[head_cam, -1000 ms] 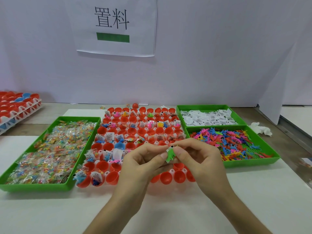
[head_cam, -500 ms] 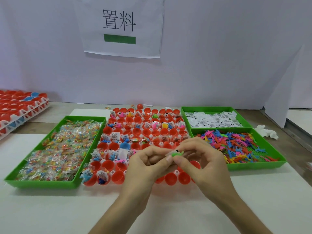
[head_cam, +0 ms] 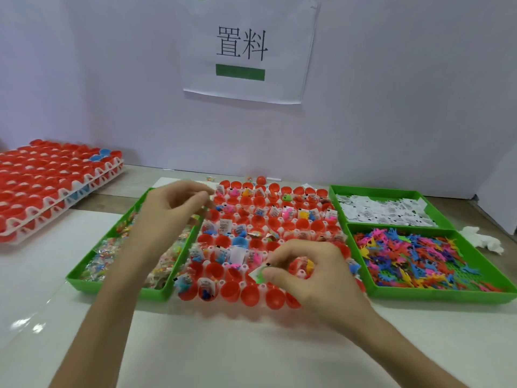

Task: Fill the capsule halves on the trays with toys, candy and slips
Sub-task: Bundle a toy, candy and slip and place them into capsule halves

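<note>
From the head camera, the right hand (head_cam: 316, 278) hangs over the near rows of the tray (head_cam: 261, 287), thumb and forefinger pinching a green toy (head_cam: 259, 278) together with a white slip (head_cam: 260, 268), the other fingers curled loosely behind. Just below the pinch the front row has empty red halves (head_cam: 251, 295), while many cups farther back already hold toys and slips. The left hand (head_cam: 173, 211) is motion-blurred at the tray's left edge, above the far end of the candy bin (head_cam: 112, 287). Its fingers look curled, but whether they hold anything cannot be told. To do this step well, I would bring the pinch low over one empty half before letting go, so that the light slip drops in with the toy and does not flutter into a neighbouring cup. A candy should follow into the same half, and the hands should work the row in order.
</note>
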Demonstrator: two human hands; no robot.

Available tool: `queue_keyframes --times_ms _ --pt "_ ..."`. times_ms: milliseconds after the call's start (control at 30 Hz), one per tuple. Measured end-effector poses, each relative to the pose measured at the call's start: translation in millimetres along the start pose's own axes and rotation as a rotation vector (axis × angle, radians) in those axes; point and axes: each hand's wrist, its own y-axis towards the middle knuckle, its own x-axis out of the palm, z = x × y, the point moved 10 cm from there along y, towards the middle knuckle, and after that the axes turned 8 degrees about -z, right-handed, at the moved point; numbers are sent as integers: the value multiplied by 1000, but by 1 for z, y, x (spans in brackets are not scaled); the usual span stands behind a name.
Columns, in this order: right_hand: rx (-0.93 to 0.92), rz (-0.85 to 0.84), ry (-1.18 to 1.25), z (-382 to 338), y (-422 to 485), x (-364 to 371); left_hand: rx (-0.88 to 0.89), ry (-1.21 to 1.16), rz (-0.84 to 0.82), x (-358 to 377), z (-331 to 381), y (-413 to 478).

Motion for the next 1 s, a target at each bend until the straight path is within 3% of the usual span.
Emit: queue_keyframes --times_ms 100,200,367,633,1000 --pt "2 -77 -98 0 13 30 -131 333 222 -40 -42 4" --pt "0 -105 -168 2 24 46 -231 454 183 -50 -78 3" --pt "80 -199 -296 17 29 63 -224 355 194 -56 -89 4" --pt "152 -282 -414 18 32 75 -244 553 166 -47 -88 4" --pt "181 -390 -316 21 36 65 -219 636 157 -44 -84 6"
